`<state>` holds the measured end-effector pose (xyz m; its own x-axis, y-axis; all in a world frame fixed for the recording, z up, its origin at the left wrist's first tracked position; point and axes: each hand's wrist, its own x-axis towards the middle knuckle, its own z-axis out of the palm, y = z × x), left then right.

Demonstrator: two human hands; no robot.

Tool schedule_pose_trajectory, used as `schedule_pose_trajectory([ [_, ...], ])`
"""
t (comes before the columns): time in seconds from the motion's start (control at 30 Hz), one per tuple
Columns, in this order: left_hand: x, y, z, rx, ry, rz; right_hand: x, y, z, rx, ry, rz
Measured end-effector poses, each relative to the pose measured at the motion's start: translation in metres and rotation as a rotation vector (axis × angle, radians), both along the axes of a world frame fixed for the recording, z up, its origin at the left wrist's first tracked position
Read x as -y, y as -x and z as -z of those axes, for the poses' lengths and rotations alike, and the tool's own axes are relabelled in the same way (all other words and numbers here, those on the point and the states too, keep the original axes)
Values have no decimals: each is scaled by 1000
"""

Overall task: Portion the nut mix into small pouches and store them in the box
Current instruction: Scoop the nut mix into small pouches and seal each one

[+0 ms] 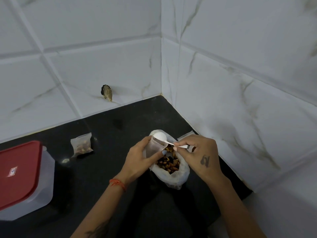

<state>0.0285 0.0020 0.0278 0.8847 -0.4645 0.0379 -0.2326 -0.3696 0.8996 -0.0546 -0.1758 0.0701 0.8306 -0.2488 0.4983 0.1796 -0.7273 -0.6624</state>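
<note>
Scooping stage: left hand (143, 158) holds small pouch (155, 148) open over nut bag (171, 169), desk centre; right hand (200, 152) pinches spoon (160, 136) handle. Pouch thin, floppy, prob. slippery; grip by rim. Box (25, 177) near left, lid on.

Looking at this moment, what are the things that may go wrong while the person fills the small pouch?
1. The left hand holds the small pouch open only by its edge; if the mouth folds, nuts from the white spoon in the right hand may miss it, though most would probably drop back into the big bag.
2. The big bag stands soft and open on the counter; a push from either wrist could tip it.
</note>
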Motion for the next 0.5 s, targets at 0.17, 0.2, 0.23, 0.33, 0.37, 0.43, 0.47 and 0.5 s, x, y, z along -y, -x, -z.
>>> schedule_pose_trajectory([
  [0.17,-2,2,-5,-40,51,13,3,1,-4,-135,-484,41],
  [0.2,-4,2,-5,-39,58,13,5,1,-2,-159,-574,55],
  [0.23,-5,2,-6,-38,62,3,8,0,2,-183,-600,77],
  [0.33,-17,0,-1,-24,34,-55,14,-4,21,-295,-393,152],
  [0.37,-21,1,3,-20,11,-72,14,-6,28,-325,-283,164],
  [0.43,-29,2,10,-23,-44,-94,10,-15,40,-331,-98,166],
  [0.47,-31,3,13,-33,-66,-98,7,-20,44,-309,-30,154],
  [0.5,-31,5,15,-43,-83,-98,3,-26,48,-276,39,127],
])
